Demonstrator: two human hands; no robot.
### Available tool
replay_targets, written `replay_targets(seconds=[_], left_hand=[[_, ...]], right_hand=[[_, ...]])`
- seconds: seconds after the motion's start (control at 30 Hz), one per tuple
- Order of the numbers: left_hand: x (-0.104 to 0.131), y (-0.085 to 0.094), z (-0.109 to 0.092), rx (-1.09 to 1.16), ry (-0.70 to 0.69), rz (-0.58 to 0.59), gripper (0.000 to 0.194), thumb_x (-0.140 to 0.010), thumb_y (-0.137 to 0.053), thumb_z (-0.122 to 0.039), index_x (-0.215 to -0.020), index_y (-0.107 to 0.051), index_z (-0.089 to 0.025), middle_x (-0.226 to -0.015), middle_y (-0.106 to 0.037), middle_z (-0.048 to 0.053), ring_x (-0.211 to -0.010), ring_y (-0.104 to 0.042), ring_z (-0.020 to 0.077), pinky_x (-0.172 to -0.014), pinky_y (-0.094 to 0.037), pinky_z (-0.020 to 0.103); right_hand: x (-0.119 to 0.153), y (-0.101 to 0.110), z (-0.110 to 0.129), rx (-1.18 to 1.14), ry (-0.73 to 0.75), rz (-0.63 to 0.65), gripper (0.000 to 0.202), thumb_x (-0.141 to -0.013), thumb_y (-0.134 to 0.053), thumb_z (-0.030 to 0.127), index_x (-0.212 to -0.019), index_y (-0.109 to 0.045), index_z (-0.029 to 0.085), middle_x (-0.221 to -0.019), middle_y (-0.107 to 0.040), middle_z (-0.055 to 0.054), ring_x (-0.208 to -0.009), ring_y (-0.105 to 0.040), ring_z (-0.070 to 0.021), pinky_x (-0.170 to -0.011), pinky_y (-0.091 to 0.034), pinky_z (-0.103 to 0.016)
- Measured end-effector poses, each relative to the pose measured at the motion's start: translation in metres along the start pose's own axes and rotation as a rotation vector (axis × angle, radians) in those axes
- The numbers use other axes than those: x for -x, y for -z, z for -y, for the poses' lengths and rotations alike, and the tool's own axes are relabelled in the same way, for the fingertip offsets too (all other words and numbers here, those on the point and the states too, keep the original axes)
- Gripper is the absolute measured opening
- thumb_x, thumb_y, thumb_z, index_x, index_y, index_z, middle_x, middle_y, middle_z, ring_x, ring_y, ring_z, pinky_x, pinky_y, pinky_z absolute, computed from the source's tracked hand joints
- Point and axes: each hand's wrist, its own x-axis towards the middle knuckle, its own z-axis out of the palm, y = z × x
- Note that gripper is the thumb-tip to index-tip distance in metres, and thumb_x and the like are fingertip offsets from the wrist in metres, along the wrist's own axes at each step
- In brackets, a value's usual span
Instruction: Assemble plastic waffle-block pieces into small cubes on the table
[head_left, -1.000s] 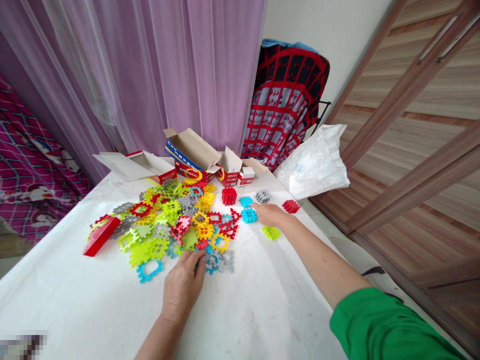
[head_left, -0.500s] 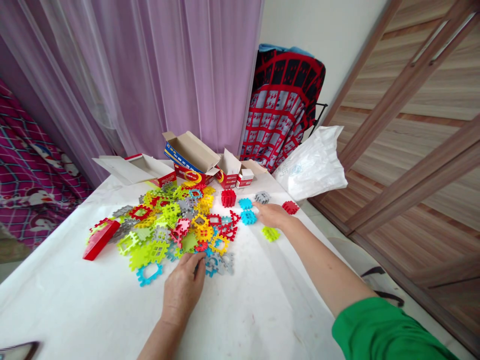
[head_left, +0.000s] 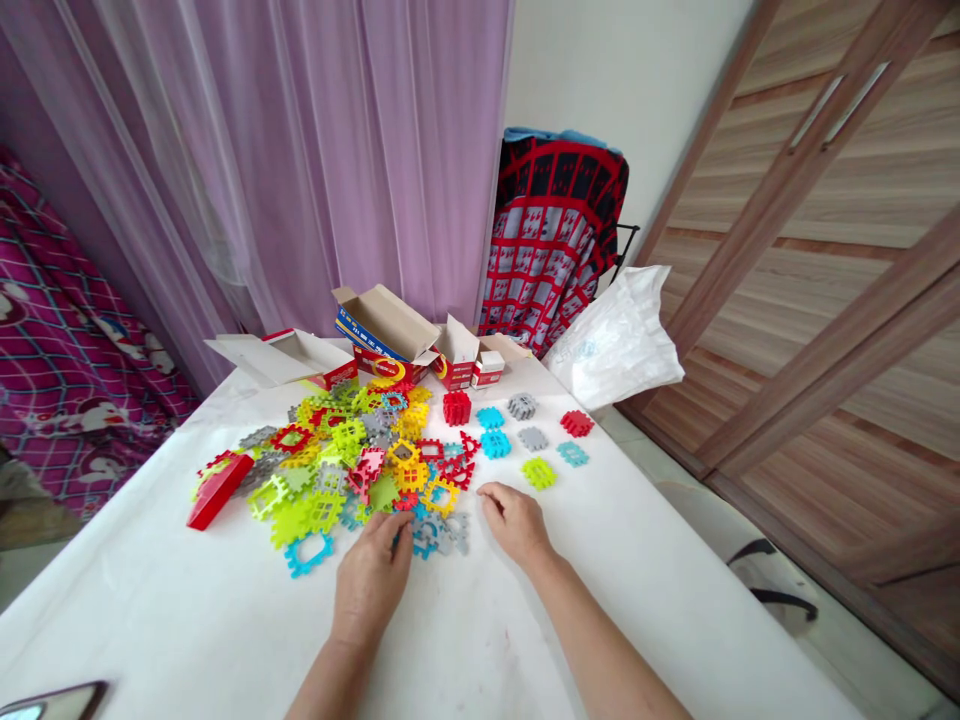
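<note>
In the head view, the mixed pile of notched plastic pieces lies on the white tabletop, its near edge just beside the fingertips of the left hand. That hand is curled, thumb close to the fingers; whether a piece is pinched there cannot be told. The right hand is loosely curled to the right of the pile, below the lime stack and the lower blue stack, apart from both. Its palm is hidden, so its contents cannot be confirmed. Overlapping pieces obscure one another; a dark-rimmed object is cut off at lower left.
</note>
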Motion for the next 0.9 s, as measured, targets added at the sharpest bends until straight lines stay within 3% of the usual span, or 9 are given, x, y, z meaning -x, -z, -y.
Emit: replay_targets(seconds=[0.17, 0.43, 0.9], left_hand=[[0.0, 0.002, -0.001, 0.038, -0.016, -0.042, 0.023, -0.091, -0.045, -0.027, -0.096, -0.068, -0.026, -0.091, -0.07, 0.001, -0.08, -0.067, 0.0141, -0.071, -0.05, 0.024], [0.001, 0.003, 0.0, 0.067, -0.016, -0.053, 0.024, -0.09, -0.045, -0.029, -0.094, -0.068, -0.026, -0.09, -0.071, 0.001, -0.079, -0.068, 0.0157, -0.072, -0.051, 0.026], [-0.001, 0.0, 0.005, 0.096, -0.029, -0.047, 0.025, -0.088, -0.045, -0.032, -0.094, -0.069, -0.027, -0.087, -0.07, 0.0, -0.079, -0.068, 0.0153, -0.071, -0.052, 0.026]], right_hand=[[0.004, -0.001, 0.001, 0.029, -0.024, -0.024, 0.027, -0.087, -0.044, 0.021, -0.096, -0.068, 0.025, -0.093, -0.074, -0.001, -0.087, -0.067, -0.0174, -0.076, -0.043, -0.023], [-0.035, 0.003, -0.007, 0.075, -0.25, -0.078, 0.033, -0.087, -0.038, 0.014, -0.111, -0.06, 0.017, -0.083, -0.073, -0.005, -0.086, -0.066, -0.0184, -0.073, -0.041, -0.024], [-0.05, -0.002, -0.001, 0.226, -0.302, -0.068, 0.029, -0.091, -0.037, 0.017, -0.108, -0.061, 0.02, -0.09, -0.072, -0.007, -0.085, -0.065, -0.0199, -0.069, -0.038, -0.025]])
